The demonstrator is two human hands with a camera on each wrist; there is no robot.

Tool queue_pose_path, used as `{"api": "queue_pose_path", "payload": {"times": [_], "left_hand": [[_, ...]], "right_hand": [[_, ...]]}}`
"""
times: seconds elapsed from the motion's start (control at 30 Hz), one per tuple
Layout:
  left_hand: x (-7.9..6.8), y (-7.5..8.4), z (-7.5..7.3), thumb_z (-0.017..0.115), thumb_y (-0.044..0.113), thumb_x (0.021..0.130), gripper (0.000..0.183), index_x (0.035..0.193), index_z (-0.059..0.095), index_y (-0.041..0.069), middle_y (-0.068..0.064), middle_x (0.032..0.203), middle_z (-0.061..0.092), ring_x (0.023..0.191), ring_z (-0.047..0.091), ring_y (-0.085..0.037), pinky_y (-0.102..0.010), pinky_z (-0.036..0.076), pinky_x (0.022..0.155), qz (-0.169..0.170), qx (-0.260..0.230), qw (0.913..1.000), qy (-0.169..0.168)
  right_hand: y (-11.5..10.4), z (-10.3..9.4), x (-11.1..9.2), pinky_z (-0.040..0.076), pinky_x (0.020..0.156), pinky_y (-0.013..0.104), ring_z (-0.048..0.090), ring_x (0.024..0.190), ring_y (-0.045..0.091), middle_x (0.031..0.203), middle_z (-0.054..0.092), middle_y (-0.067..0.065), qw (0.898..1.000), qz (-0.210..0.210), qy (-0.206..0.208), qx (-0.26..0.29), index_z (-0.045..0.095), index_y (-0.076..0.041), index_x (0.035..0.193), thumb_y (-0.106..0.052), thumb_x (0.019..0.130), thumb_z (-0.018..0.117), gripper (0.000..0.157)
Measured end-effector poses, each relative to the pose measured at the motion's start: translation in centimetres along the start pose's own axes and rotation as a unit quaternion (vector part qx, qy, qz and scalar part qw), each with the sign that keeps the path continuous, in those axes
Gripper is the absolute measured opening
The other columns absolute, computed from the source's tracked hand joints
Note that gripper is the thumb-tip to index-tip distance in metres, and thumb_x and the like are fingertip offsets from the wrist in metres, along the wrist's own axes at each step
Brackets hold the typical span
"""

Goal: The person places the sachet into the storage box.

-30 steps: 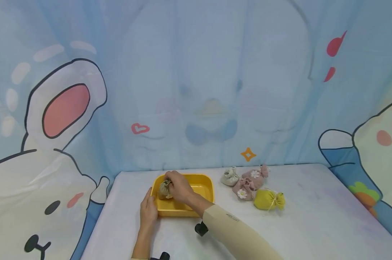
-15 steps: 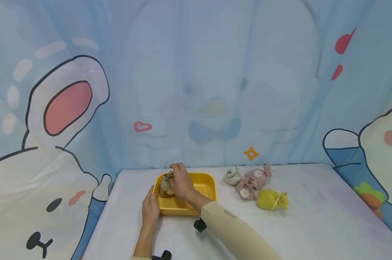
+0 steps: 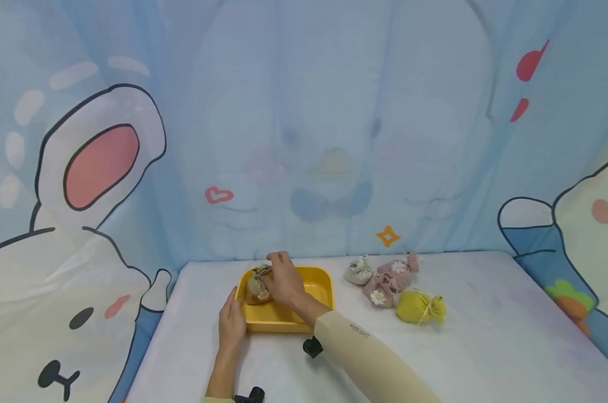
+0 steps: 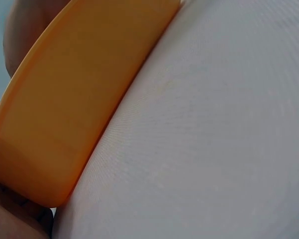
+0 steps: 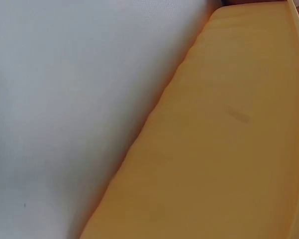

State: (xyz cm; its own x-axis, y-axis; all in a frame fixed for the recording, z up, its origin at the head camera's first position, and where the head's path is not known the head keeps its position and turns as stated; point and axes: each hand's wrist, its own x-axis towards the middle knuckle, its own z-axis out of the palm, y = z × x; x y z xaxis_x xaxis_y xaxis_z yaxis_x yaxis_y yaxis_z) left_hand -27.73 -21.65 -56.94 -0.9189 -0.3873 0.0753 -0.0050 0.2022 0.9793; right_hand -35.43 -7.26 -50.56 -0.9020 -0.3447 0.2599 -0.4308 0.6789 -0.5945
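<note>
A yellow tray (image 3: 284, 326) stands near the back of the table. Inside its left end sits an olive-green drawstring pouch (image 3: 257, 286) with its gathered neck upward. Over the tray, my right hand (image 3: 288, 284) has its fingers lifted off to the right of the pouch, the thumb close beside the neck. My left hand (image 3: 231, 322) lies along the tray's outer left wall, fingers fairly straight. In the left wrist view, part of the left hand (image 4: 12, 221) shows at the tray's corner. The right wrist view shows mostly the tray's outer wall (image 5: 204, 139).
Right of the tray lie a pale cream pouch (image 3: 359, 271), two dusty-pink pouches (image 3: 393, 269) with white flowers, and a yellow-green pouch (image 3: 414, 307). A white cloth covers the table (image 3: 485, 336). A blue cartoon curtain (image 3: 329, 112) hangs behind it.
My right hand's fingers have risen and spread away from the pouch, so more of the pouch shows. The left hand stays at the tray's side. The camera view has shifted slightly.
</note>
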Motion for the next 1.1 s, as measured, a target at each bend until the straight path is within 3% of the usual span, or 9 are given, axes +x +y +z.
{"api": "queue_pose_path", "payload": {"times": [0.2,0.5,0.67,0.8,1.1], "left_hand": [[-0.1,0.1,-0.1,0.03,0.015,0.108,0.054,0.159,0.036,-0.003,-0.022,0.166,0.036,0.157,0.028,-0.04,-0.055,0.021,0.131,-0.01,0.003,0.9999,-0.006],[-0.2,0.0,-0.5,0.028,0.017,0.11,0.054,0.16,0.034,-0.001,-0.021,0.167,0.034,0.158,0.026,-0.039,-0.055,0.021,0.131,-0.016,-0.004,0.9998,-0.009],[-0.4,0.0,-0.5,0.028,0.019,0.11,0.055,0.161,0.034,0.0,-0.019,0.167,0.034,0.158,0.026,-0.038,-0.055,0.022,0.131,-0.021,-0.006,0.9997,-0.013],[-0.4,0.2,-0.3,0.027,0.019,0.11,0.055,0.161,0.034,0.0,-0.019,0.167,0.034,0.158,0.026,-0.038,-0.054,0.022,0.131,-0.018,-0.009,0.9997,-0.013],[-0.4,0.2,0.0,0.028,0.018,0.109,0.055,0.161,0.033,0.0,-0.02,0.168,0.033,0.158,0.025,-0.039,-0.054,0.021,0.132,-0.018,0.005,0.9997,-0.014]], "right_hand": [[0.4,-0.9,-0.5,0.056,0.103,0.047,0.054,0.133,0.031,0.15,0.048,0.014,1.0,-0.013,0.009,0.005,0.051,-0.006,0.147,-0.024,0.102,0.067,0.05],[0.4,-2.7,-1.2,0.045,0.116,0.05,0.048,0.139,0.033,0.151,0.052,0.013,0.994,-0.084,0.032,-0.064,0.054,-0.008,0.144,-0.032,0.101,0.069,0.052],[0.2,-4.0,-2.2,0.033,0.125,0.057,0.038,0.151,0.036,0.164,0.04,0.016,0.994,-0.081,0.015,-0.078,0.049,-0.011,0.153,-0.041,0.102,0.065,0.062],[0.6,-5.1,-2.9,0.023,0.129,0.062,0.032,0.154,0.039,0.168,0.033,0.017,0.993,-0.09,0.023,-0.079,0.046,-0.012,0.156,-0.045,0.102,0.063,0.066],[2.9,-6.5,-4.0,0.019,0.129,0.064,0.03,0.154,0.041,0.169,0.03,0.019,0.992,-0.075,0.053,-0.086,0.046,-0.013,0.157,-0.046,0.103,0.061,0.066]]}}
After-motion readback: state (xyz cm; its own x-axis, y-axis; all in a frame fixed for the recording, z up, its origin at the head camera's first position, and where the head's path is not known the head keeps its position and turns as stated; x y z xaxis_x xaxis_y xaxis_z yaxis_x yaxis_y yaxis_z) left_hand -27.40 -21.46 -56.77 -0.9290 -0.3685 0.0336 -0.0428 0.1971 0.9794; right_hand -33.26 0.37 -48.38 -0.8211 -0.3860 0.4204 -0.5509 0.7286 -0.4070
